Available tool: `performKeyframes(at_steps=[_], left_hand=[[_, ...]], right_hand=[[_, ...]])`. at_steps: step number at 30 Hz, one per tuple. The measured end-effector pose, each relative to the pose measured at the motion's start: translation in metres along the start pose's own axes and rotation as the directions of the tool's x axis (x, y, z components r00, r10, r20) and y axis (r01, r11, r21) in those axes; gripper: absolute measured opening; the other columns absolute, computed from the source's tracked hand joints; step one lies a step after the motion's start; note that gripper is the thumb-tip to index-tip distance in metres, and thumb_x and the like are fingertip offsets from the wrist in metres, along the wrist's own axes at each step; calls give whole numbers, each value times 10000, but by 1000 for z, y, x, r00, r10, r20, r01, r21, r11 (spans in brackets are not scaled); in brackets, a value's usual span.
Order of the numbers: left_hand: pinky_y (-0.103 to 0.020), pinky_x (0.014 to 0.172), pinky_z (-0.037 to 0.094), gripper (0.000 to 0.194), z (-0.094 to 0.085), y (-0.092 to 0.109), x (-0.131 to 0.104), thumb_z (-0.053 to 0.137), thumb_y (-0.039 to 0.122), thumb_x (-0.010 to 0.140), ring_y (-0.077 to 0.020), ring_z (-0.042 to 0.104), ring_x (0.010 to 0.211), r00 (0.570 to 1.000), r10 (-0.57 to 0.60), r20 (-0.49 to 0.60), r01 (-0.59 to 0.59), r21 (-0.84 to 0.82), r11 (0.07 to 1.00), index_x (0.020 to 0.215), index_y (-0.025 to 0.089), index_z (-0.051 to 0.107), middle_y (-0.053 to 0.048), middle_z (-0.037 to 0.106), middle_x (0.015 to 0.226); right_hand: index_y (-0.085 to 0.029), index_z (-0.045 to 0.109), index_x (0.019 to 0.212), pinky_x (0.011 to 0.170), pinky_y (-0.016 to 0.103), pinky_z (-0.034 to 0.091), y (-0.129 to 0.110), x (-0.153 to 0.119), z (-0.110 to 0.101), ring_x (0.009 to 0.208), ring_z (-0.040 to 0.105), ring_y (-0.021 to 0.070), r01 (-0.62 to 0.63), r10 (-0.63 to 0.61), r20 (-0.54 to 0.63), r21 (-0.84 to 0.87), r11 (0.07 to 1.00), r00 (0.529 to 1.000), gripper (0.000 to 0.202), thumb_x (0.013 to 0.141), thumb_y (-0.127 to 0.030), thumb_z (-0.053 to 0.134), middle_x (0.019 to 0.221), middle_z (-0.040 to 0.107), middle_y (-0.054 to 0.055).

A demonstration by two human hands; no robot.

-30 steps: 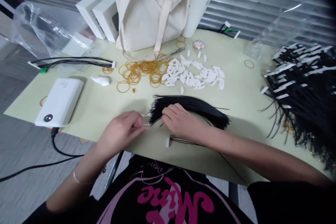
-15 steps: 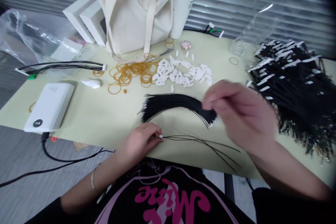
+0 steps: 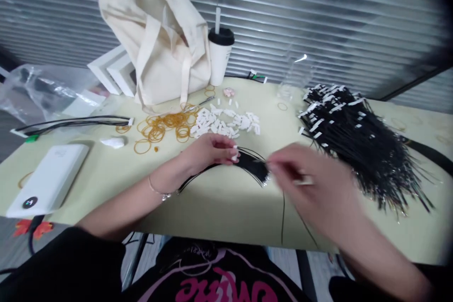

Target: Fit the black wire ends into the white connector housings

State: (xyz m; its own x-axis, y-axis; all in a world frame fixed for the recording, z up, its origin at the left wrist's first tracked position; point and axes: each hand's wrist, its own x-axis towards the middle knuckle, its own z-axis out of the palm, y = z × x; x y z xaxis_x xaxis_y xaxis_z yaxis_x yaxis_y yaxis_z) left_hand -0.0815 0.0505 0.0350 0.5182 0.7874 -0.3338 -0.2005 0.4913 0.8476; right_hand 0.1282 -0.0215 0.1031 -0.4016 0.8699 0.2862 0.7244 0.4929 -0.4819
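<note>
My left hand [image 3: 208, 155] is closed in a pinch on a small white connector [image 3: 235, 152], with thin black wires coming out of its right side. It is above a curved bundle of black wires [image 3: 253, 166] with shiny metal tips, covering its left part. My right hand [image 3: 311, 184], smeared by motion, is at the bundle's right end with thumb and fingers pressed together near the wires' ends. Loose black wires [image 3: 283, 219] hang below it toward the table's front edge. Loose white connectors [image 3: 226, 125] lie in a pile behind the bundle.
Orange rubber bands [image 3: 159, 127] lie left of the connectors. A big heap of wired connectors [image 3: 350, 141] fills the right side. At the back stand a cloth bag [image 3: 166, 71] and a lidded cup [image 3: 220, 59]. A white power bank [image 3: 53, 177] lies at left.
My left hand has moved up and right from the table's front with the white connector, over the bundle. My right hand has moved slightly lower. The camera view has shifted.
</note>
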Motion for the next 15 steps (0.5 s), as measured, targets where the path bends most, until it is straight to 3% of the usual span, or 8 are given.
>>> performKeyframes(at_steps=[3, 6, 9, 15], left_hand=[[-184, 588, 501, 354, -11, -20, 0, 813, 268, 578, -78, 626, 627, 999, -47, 7, 47, -80, 996, 802, 137, 571, 21, 637, 675], [-171, 558, 485, 383, -21, -32, -9, 823, 298, 569, -77, 615, 613, 995, -95, 37, 99, -135, 986, 809, 146, 567, 28, 627, 660], [-163, 557, 479, 377, -23, -35, -14, 828, 292, 570, -77, 615, 621, 992, -112, 55, 120, -182, 976, 797, 148, 563, 28, 630, 666], [-161, 533, 469, 299, -25, -28, -16, 808, 241, 612, -80, 615, 602, 996, -73, 43, 81, -223, 971, 766, 136, 574, 11, 654, 671]], right_hand=[[-173, 570, 773, 533, 172, 360, -2, 9, 39, 595, 483, 46, -124, 121, 91, 30, 992, 988, 94, 825, -160, 493, 733, 588, -14], [-170, 568, 779, 553, 175, 358, 5, 15, 61, 613, 485, 50, -161, 147, 158, 76, 984, 976, 95, 828, -177, 488, 749, 590, -14], [-171, 574, 790, 585, 168, 367, 11, 19, 64, 638, 488, 45, -103, 79, 206, 109, 989, 975, 108, 843, -186, 481, 759, 584, -16], [-178, 579, 812, 608, 162, 375, 12, 29, 61, 677, 502, 42, 6, -29, 195, 116, 993, 980, 74, 828, -157, 510, 770, 583, -23]])
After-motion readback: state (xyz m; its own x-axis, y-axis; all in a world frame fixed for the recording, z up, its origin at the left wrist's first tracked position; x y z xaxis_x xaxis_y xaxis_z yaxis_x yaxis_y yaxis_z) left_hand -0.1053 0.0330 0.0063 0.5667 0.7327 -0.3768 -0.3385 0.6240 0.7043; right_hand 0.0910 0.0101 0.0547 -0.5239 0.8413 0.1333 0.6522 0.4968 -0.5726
